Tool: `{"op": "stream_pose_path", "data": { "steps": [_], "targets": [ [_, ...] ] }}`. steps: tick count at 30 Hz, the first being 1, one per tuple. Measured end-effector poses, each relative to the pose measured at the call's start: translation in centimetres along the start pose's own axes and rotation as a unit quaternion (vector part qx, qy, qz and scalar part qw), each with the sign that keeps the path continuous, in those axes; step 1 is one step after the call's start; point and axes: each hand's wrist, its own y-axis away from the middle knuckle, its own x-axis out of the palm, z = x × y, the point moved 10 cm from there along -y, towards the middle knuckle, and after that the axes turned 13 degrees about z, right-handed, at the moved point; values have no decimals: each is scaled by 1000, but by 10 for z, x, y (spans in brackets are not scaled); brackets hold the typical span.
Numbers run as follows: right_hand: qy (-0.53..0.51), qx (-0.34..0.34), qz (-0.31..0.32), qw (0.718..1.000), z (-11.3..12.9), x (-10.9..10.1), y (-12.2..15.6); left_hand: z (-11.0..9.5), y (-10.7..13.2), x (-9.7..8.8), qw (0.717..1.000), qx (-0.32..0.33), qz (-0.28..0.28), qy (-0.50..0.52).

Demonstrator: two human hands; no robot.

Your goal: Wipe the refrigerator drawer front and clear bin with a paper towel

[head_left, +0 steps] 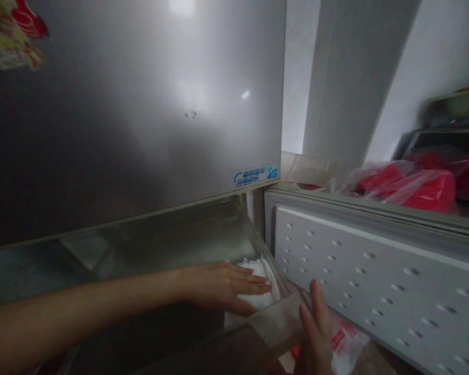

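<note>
My left hand point(222, 285) reaches into an open freezer drawer point(273, 325) and lies flat, fingers stretched, on a white plastic bag point(258, 284) in its right corner. My right hand point(316, 333) sits at the drawer's clear front right corner, fingers up against its edge. Below that hand lies a white packet with red print point(346, 341). The silver upper fridge door point(140, 104) is closed above the drawer.
The lower door point(375, 281) stands swung open on the right, its white dimpled inner panel facing me. Red plastic-wrapped packs point(414, 188) lie on a shelf behind it. A colourful sticker point(8, 31) is on the upper door's top left.
</note>
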Motion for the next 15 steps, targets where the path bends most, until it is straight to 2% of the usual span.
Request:
{"op": "stream_pose_path", "data": {
  "steps": [2,4,6,9,12,15],
  "targets": [
    [11,-2,-8,1000,-1,0,2,5,5,-5,1000,11,8,6],
    [18,-9,-17,1000,0,-1,2,20,13,-10,1000,-2,8,13],
    [17,-6,-18,1000,1,-2,2,48,24,-16,999,-41,-5,28],
    [12,-1,-10,1000,6,-2,-1,99,42,-23,989,-120,-40,77],
    [23,-27,-5,999,20,-1,-7,152,60,-33,959,-223,-105,142],
    [37,-44,-5,998,27,-2,-12,182,65,-48,940,-259,-159,157]
  ]
}}
